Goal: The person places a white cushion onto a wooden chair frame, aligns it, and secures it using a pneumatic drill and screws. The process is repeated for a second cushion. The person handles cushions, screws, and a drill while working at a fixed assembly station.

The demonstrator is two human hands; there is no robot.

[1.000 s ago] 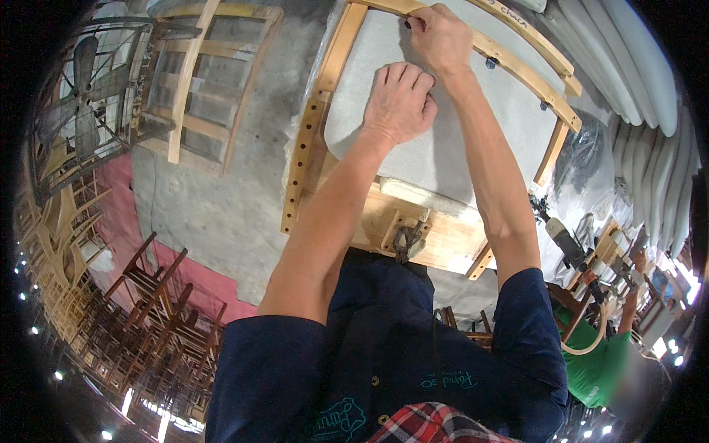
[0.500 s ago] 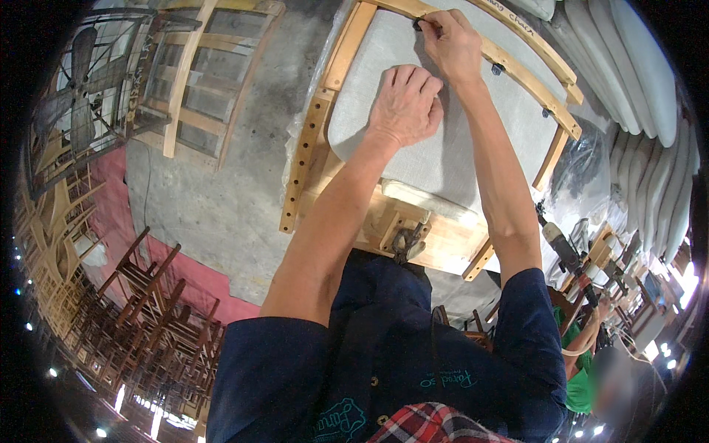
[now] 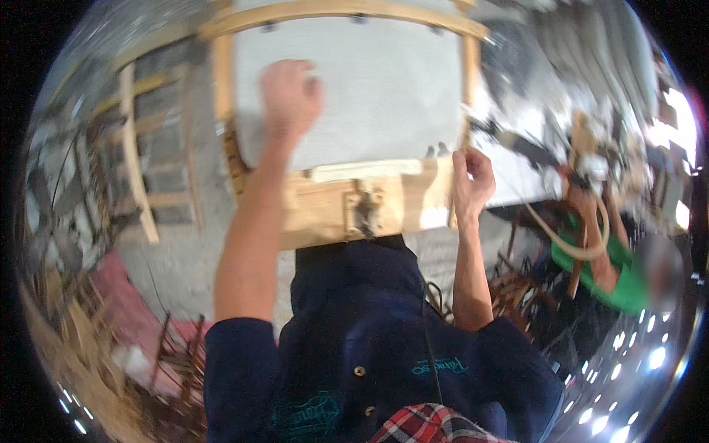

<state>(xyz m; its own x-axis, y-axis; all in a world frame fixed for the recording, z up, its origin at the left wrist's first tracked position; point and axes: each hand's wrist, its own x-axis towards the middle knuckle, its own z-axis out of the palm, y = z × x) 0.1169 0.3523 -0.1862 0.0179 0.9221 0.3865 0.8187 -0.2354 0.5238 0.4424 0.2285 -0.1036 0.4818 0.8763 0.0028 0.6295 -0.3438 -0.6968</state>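
Note:
A pale grey padded panel (image 3: 369, 96) lies within a light wooden frame (image 3: 310, 10) on the workbench. Small black fittings (image 3: 360, 18) line the inner side of the frame's curved rail. My left hand (image 3: 290, 96) hovers over the panel's left part with its fingers curled; motion blur hides whether anything is in them. At the panel's lower right corner, beside the frame's right side piece, is my right hand (image 3: 474, 181). Its thumb and fingers are drawn together in a pinch, and what they hold, if anything, cannot be made out.
A metal clamp (image 3: 365, 209) sits at the bench's near edge, behind a cream strip (image 3: 365, 170). Slatted wooden frames (image 3: 136, 151) stand at left. On the right, a person in green (image 3: 620, 284) works near a pale hose (image 3: 583, 251). Grey cushions (image 3: 598, 59) are stacked beyond.
My right hand has left the black fitting on the curved rail and come down toward me, to the panel's right corner. My left hand has shifted left over the panel. The whole view has turned.

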